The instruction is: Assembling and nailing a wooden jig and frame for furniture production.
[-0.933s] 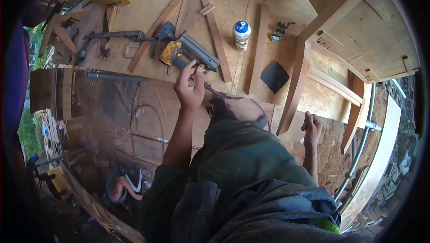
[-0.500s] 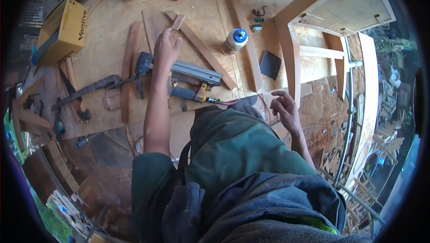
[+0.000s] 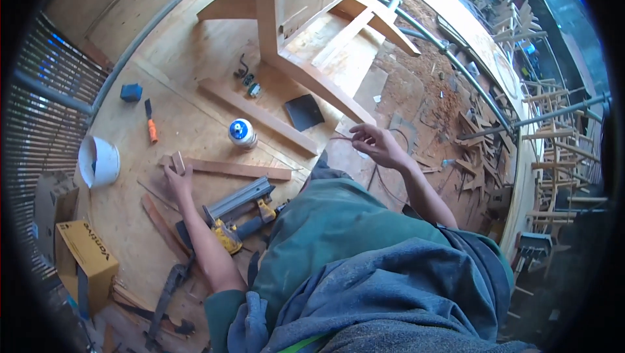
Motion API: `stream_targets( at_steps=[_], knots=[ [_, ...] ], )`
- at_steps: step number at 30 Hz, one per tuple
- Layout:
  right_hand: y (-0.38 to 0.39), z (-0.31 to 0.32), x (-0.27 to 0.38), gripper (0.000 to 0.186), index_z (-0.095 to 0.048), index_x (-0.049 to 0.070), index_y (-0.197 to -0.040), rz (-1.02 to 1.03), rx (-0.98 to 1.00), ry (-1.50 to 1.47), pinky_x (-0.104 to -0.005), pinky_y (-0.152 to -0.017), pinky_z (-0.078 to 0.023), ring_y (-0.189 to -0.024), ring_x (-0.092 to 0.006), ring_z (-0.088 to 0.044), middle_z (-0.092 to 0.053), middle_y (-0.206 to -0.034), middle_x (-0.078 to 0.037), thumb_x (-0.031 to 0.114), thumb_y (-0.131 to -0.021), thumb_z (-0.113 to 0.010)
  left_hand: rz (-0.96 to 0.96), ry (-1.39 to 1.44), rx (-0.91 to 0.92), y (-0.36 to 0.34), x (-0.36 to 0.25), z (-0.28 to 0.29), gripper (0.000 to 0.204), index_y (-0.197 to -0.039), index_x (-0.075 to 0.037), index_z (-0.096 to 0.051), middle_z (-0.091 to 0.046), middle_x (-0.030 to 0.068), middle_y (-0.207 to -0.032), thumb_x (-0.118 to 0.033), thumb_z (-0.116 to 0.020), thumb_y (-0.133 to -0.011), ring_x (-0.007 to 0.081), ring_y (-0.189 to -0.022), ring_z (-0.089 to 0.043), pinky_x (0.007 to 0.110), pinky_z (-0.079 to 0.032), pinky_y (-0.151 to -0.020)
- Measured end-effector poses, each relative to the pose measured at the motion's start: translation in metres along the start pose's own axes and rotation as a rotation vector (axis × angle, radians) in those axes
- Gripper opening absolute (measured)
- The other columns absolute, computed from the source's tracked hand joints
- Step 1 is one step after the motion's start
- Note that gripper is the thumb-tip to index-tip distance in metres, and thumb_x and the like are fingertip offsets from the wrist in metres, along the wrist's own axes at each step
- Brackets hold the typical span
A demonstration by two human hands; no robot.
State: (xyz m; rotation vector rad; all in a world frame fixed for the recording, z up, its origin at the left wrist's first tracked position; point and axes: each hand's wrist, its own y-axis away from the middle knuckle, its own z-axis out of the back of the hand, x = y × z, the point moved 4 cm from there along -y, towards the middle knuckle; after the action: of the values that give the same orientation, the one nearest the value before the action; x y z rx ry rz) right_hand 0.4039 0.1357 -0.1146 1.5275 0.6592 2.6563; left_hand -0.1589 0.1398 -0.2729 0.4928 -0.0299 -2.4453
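Our left hand [image 3: 177,180] reaches out across the plywood floor [image 3: 182,73] and closes its fingers on a small wood block [image 3: 178,161], which sits at the left end of a thin slat [image 3: 237,169] lying flat on the floor; the block is pinched between fingers and thumb, just off or on the slat's end, we cannot tell which. Our right hand [image 3: 376,145] hangs apart to the right with its fingers loosely curled, and a thin cord [image 3: 340,138] runs to its fingertips; whether it truly grips the cord we cannot tell. Just below the slat, beside our left forearm, lies a nail gun [image 3: 242,213] with a grey body and yellow trim. Above the slat stands a white bottle [image 3: 242,133] with a blue cap, and past it a longer board [image 3: 259,114] lies at a slant. A dark square pad [image 3: 303,112] rests near the board's right end, close to the leg of a wooden chair frame [image 3: 286,24] that stands at the top of the view. Left of the bottle lies an orange-handled tool [image 3: 150,123], and farther up a small blue block [image 3: 131,92]. A white bucket [image 3: 99,162] stands at the left edge, with a yellow box [image 3: 86,255] below it. To the right, wood scraps [image 3: 482,151] litter the ground.
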Motion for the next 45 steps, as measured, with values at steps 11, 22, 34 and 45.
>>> stream_targets(
  at_steps=[11,22,34,45],
  knots=[
    [-0.185,0.195,0.242,0.037,-0.059,0.014,-0.123,0.981,-0.58,0.516,-0.0444,-0.097,-0.048,-0.113,-0.0349,-0.058,-0.059,-0.124,-0.015,0.025,-0.089,-0.068,0.058,0.537,-0.452,0.165,0.018,0.108,0.07,-0.143,-0.003,-0.037,-0.052,0.0251,-0.132,-0.024,-0.073,-0.088,0.0322,-0.112,-0.058,0.039,-0.049,-0.093],
    [-0.297,0.251,0.245,0.052,-0.054,0.01,-0.132,1.4,-0.478,0.705,-0.0434,-0.109,-0.038,-0.131,-0.0347,-0.045,-0.051,-0.138,-0.016,0.019,-0.085,-0.073,0.299,0.748,-0.801,0.386,-0.091,0.069,0.049,-0.133,0.0,-0.049,-0.067,0.0104,-0.108,-0.013,-0.069,-0.09,0.015,-0.092,-0.062,0.027,-0.051,-0.08],
    [-0.354,0.289,0.243,0.052,-0.06,0.008,-0.123,1.475,-0.775,0.509,-0.0395,-0.088,-0.052,-0.112,-0.0313,-0.057,-0.06,-0.125,-0.013,0.03,-0.081,-0.08,0.589,0.667,-0.847,0.472,-0.102,0.046,0.036,-0.122,0.003,-0.057,-0.069,0.0096,-0.098,-0.007,-0.064,-0.088,0.0145,-0.091,-0.065,0.028,-0.052,-0.083],
    [-0.171,0.209,0.134,0.049,-0.056,0.01,-0.134,0.826,-0.467,0.097,-0.045,-0.11,-0.036,-0.133,-0.0287,-0.045,-0.049,-0.143,-0.015,0.023,-0.09,-0.07,0.459,0.081,-0.641,0.41,0.118,0.052,0.037,-0.114,0.0,-0.063,-0.065,0.02,-0.111,-0.012,-0.065,-0.079,0.0359,-0.105,-0.061,0.043,-0.048,-0.094]
  ],
)
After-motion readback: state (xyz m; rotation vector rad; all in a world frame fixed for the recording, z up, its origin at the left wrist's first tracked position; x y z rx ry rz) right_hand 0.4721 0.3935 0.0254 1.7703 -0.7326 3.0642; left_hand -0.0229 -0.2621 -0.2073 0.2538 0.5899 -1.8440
